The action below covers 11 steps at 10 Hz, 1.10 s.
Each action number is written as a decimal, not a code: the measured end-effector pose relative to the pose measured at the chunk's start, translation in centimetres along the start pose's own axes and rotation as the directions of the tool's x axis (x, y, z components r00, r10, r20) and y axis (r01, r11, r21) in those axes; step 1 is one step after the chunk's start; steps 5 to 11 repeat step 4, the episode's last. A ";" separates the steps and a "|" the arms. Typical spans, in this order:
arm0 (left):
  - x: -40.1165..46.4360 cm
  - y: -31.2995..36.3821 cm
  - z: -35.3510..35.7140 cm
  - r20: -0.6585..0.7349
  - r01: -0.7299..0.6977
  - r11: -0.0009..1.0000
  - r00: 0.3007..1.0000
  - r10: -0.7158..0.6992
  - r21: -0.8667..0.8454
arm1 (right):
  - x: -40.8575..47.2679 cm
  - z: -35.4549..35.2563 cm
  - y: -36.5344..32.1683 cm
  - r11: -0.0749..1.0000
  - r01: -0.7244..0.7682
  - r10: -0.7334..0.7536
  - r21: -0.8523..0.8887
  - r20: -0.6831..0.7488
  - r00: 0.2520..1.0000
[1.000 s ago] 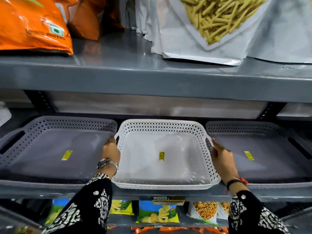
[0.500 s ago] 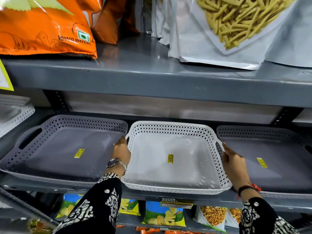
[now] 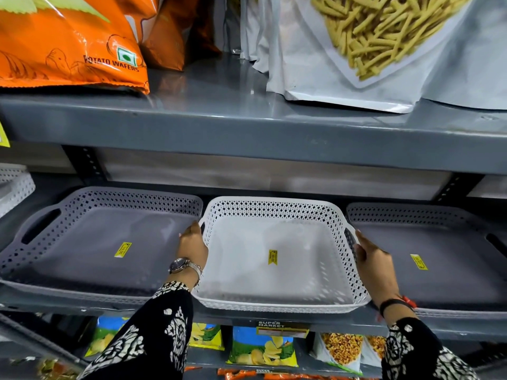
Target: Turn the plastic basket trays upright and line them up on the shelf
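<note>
On the upper shelf (image 3: 247,127) an orange wafer bag (image 3: 68,42) lies at the left and a white pouch of snack sticks (image 3: 365,50) at the right. Below the middle shelf (image 3: 329,323), packets of chips (image 3: 263,349) show under a small shelf label (image 3: 282,328).

On the middle shelf three trays sit upright in a row. The left grey tray (image 3: 90,242) and the right grey tray (image 3: 444,259) close in the white tray (image 3: 274,256) on either side, with almost no gap between them. The white tray is square, with a lattice wall, a handle cut-out on each side and a yellow sticker (image 3: 273,256) on its floor; its front rim juts a little past the shelf edge.

The left hand (image 3: 192,246), with a wristwatch (image 3: 182,266), is pressed against the white tray's left handle, fingers together along the wall. The right hand (image 3: 375,259) lies against the right handle, fingers together; whether either hand curls around the rim I cannot tell.
</note>
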State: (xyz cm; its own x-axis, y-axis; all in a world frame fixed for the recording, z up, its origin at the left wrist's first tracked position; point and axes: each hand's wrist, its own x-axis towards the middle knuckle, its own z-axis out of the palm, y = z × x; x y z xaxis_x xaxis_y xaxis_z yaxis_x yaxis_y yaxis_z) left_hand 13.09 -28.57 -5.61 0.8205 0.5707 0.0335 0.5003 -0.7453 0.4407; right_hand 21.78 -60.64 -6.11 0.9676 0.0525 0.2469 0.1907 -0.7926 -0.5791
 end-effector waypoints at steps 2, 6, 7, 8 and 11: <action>-0.2 0.5 -0.9 0.025 -0.025 0.975 1.000 0.020 0.220 | -0.3 -0.8 -0.7 0.990 -0.020 0.031 -0.137 0.076 0.997; -0.3 1.4 -1.7 -0.069 -0.074 0.964 0.993 0.094 0.254 | -0.7 -1.5 -2.1 0.961 -0.008 0.019 -0.277 0.037 0.999; -0.3 1.4 -1.7 -0.069 -0.074 0.964 0.993 0.094 0.254 | -0.7 -1.5 -2.1 0.961 -0.008 0.019 -0.277 0.037 0.999; -0.3 1.4 -1.7 -0.069 -0.074 0.964 0.993 0.094 0.254 | -0.7 -1.5 -2.1 0.961 -0.008 0.019 -0.277 0.037 0.999; -0.3 1.4 -1.7 -0.069 -0.074 0.964 0.993 0.094 0.254 | -0.7 -1.5 -2.1 0.961 -0.008 0.019 -0.277 0.037 0.999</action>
